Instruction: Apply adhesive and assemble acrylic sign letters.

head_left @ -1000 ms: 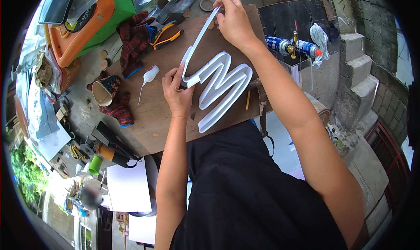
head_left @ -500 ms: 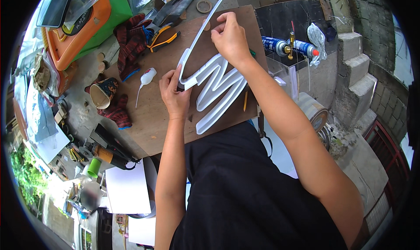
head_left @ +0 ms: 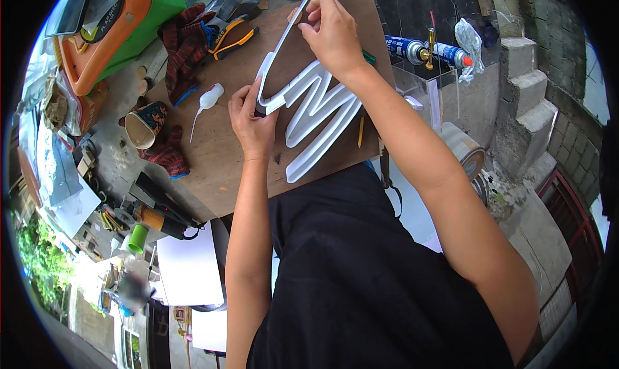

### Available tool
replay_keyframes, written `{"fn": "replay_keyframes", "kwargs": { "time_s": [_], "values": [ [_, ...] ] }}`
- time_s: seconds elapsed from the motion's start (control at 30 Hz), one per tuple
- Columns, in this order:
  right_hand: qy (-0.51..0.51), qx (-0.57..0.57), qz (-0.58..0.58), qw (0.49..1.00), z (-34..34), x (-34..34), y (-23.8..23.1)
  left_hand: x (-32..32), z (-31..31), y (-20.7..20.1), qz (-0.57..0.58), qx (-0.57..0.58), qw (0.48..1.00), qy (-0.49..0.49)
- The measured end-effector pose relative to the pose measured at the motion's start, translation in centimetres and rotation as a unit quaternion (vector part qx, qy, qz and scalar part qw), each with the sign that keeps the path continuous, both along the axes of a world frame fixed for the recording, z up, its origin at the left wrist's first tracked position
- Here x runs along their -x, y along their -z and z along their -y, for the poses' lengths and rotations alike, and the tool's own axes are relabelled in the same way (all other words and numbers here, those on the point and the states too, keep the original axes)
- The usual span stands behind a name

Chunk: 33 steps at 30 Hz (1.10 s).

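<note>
A white zigzag channel form (head_left: 325, 127) with raised edges lies on the brown board (head_left: 219, 162). From its left end a thin white strip (head_left: 282, 45) sticks up and away toward the far edge. My left hand (head_left: 253, 120) pinches the strip's bent lower part, where it meets the form. My right hand (head_left: 334, 39) hovers over the form's far side, its thumb and fingers curled together beside the strip. Whether they touch the strip, or hold something small, is hidden. A white squeeze bottle (head_left: 211, 97) with a thin nozzle lies left of my left hand.
Orange-handled pliers (head_left: 233, 39), dark red checked gloves (head_left: 184, 53) and a paper cup (head_left: 143, 129) lie to the left. A pencil (head_left: 360, 131) is near the board's right edge. Blue spray cans (head_left: 406, 48) and a brass torch nozzle (head_left: 431, 56) are beyond it.
My right hand has moved up and left, closer to the strip. My left hand keeps its pinch. The whole scene has shifted slightly up in the view.
</note>
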State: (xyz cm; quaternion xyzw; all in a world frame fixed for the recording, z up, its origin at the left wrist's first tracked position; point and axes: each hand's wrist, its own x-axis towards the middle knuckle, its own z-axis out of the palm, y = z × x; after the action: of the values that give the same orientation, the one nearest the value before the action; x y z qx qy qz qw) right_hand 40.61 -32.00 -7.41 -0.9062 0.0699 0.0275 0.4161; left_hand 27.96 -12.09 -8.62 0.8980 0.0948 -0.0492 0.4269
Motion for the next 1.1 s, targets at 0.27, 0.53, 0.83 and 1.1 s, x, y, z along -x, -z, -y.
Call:
{"fn": "replay_keyframes", "kwargs": {
  "time_s": [0.27, 0.53, 0.83, 1.1],
  "values": [
    [-0.357, 0.229, 0.232, 0.875, -0.6, -1.2, -1.7, -0.2, -0.2, 0.0, 0.016, -0.007, 1.0, 0.008],
    [-0.44, 0.282, 0.162, 0.837, -1.1, -2.3, -0.5, -0.5, 0.0, 0.0, 0.007, -0.003, 1.0, 0.015],
    [-0.398, 0.152, 0.167, 0.889, 0.1, 1.2, -6.6, -0.1, 0.0, 0.1, 0.028, 0.006, 1.0, -0.006],
    [-0.352, 0.103, 0.104, 0.924, -0.2, 7.8, -6.0, 0.2, 0.3, 0.8, 0.075, 0.009, 0.997, -0.017]
  ]
}}
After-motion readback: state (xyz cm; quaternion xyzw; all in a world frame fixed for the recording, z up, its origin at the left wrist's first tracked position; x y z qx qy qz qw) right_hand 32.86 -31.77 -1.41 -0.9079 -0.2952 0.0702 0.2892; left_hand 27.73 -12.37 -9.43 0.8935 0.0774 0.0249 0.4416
